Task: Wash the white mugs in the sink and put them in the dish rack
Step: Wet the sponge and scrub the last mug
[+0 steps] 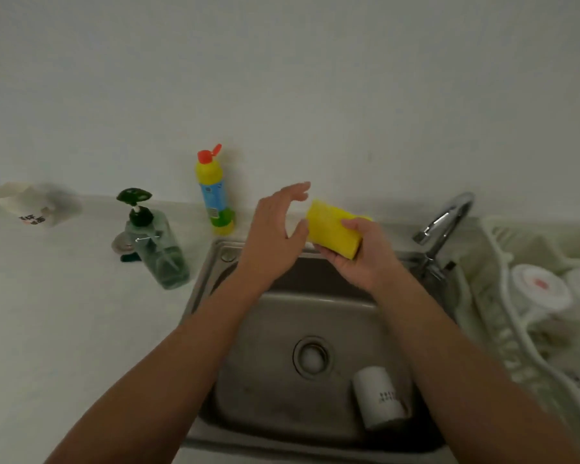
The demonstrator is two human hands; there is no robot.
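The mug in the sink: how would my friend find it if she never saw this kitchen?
Find the steel sink in the middle of the counter, then its round drain. Just right of the drain, nearer you, lies the white mug. Unlike the two mugs upside down in the dish rack, it lies on its side inside the basin, showing small dark print.

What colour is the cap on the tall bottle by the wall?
The cap is red, flipped open; seen in the head view.

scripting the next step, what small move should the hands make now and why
Probably lower the left hand to pick up the white mug lying on its side in the sink: the right hand grips the yellow sponge, and the left holds nothing.
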